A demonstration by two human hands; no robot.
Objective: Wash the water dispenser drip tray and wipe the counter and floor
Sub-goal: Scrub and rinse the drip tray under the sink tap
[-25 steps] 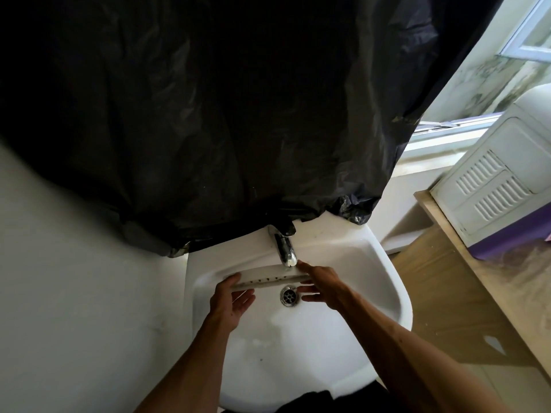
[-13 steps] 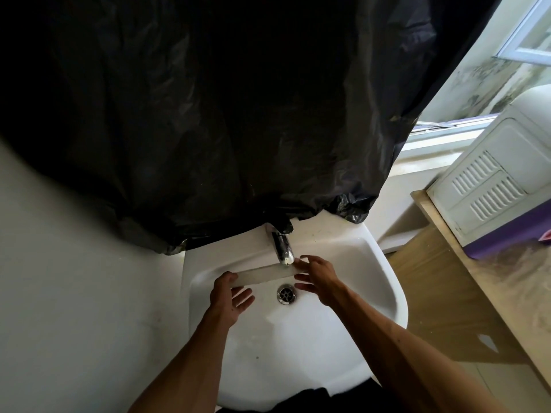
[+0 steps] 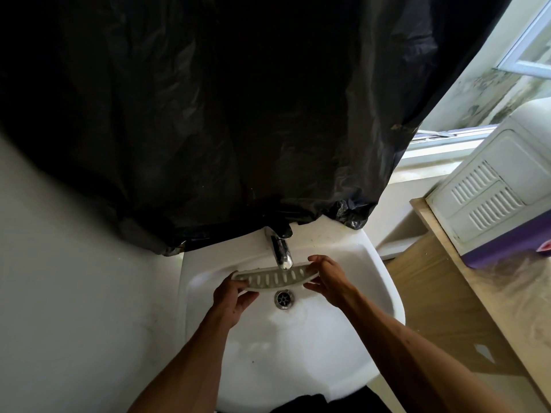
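Drip tray (image 3: 275, 278) is the long white curved one with a row of slots. It's held in the air over the back of the sink (image 3: 384, 272), right under the tip of the chrome tap (image 3: 280, 251) and just above the drain (image 3: 284, 298). It's tilted so the slotted face points up at the camera, and there's some grey grime in the slots.

The left hand (image 3: 234, 299) has the left end, thumb on top and fingers curled underneath, so it's pinching the end. The right hand (image 3: 328, 277) does the same on the right end: thumb over the top edge, fingers tucked below. I honestly can't tell if water is coming out of the tap.

Compared with half a second ago, the tray has been flipped round. Back then only its plain side showed and you couldn't see the slots; now they all face up. The right hand has also slid out to the very tip.

A big black plastic sheet (image 3: 238, 114) hangs over the back edge of the sink and covers the base of the tap. Off to the right there's a wooden table (image 3: 447, 293) with a white appliance (image 3: 492, 192) on it, vent slots facing this way, and a purple band (image 3: 507, 248) along its bottom. There's a pink mark at the band's right end that's too cut off to read. A window (image 3: 530, 49) sits in the top right corner.
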